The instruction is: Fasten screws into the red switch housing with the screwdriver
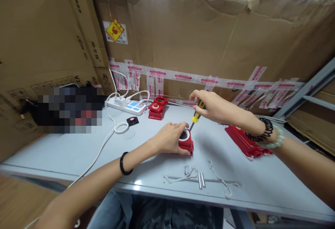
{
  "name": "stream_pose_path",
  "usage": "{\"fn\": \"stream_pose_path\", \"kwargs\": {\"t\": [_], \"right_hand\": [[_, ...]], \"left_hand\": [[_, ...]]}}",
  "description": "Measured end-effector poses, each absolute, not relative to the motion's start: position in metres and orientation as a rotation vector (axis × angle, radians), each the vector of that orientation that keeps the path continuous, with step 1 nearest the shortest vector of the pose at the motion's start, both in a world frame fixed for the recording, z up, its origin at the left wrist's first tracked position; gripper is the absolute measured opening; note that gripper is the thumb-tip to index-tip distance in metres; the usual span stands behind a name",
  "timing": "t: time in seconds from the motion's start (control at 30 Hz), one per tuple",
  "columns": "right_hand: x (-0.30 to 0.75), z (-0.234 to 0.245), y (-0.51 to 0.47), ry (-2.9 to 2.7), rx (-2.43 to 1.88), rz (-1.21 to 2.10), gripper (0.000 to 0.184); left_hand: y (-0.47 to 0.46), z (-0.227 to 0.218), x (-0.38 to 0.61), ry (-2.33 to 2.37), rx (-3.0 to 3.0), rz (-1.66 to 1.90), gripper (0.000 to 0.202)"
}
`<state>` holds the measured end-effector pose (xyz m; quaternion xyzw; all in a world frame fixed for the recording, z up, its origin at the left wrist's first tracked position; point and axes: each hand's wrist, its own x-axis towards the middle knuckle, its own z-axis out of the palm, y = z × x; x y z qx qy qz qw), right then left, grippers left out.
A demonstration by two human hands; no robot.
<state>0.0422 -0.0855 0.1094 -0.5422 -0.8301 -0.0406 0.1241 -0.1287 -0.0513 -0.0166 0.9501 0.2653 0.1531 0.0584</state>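
Observation:
My left hand grips a red plastic part on the table, its fingers around the side and top. A white ring encircles a dark round opening in the part's upper face. In my right hand is a screwdriver with a green and yellow handle. Its shaft slants down, and the tip meets the far right corner of the red part. Whether a screw sits under the tip is hidden. Nearer the table's front lie several small screws, two metal pins and pieces of white string.
Another red part stands at the back beside a white power strip with cables. Further red pieces lie under my right forearm. A small black square rests left of centre. Tall cardboard walls the table's back.

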Motion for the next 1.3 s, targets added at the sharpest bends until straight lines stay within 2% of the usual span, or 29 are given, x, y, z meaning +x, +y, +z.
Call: {"fn": "stream_pose_path", "kwargs": {"t": [0.1,0.27,0.43,0.6,0.73,0.87,0.93,1.03,1.17,1.3], "right_hand": [[0.041,0.108,-0.084,-2.45,-1.52,-0.027,0.03],[0.039,0.107,-0.082,-2.355,-1.629,-0.216,0.02],[0.037,0.106,-0.081,-2.414,-1.56,0.03,0.034],[0.032,0.105,-0.08,-2.324,-1.649,-0.152,0.014],[0.029,0.107,-0.083,-2.404,-1.584,0.001,0.022],[0.028,0.107,-0.084,-2.303,-1.653,-0.175,0.011],[0.029,0.107,-0.085,-2.293,-1.621,-0.121,0.008],[0.031,0.109,-0.086,-2.337,-1.563,0.062,0.02],[0.033,0.108,-0.088,-2.272,-1.589,-0.009,0.011],[0.037,0.106,-0.089,-2.24,-1.521,0.18,0.035]], "left_hand": [[-0.051,-0.016,-0.129,0.776,2.917,0.437,0.068],[-0.052,-0.014,-0.129,0.794,2.946,0.403,0.065],[-0.052,-0.011,-0.129,0.791,2.964,0.348,0.066],[-0.052,-0.012,-0.129,0.804,2.973,0.348,0.067],[-0.052,-0.012,-0.129,0.803,2.974,0.346,0.064],[-0.052,-0.012,-0.129,0.82,2.968,0.34,0.064],[-0.053,-0.011,-0.129,0.822,2.958,0.335,0.063],[-0.053,-0.01,-0.129,0.813,2.953,0.34,0.063],[-0.053,-0.01,-0.129,0.819,2.949,0.331,0.064],[-0.052,-0.011,-0.129,0.807,2.939,0.358,0.063]]}}
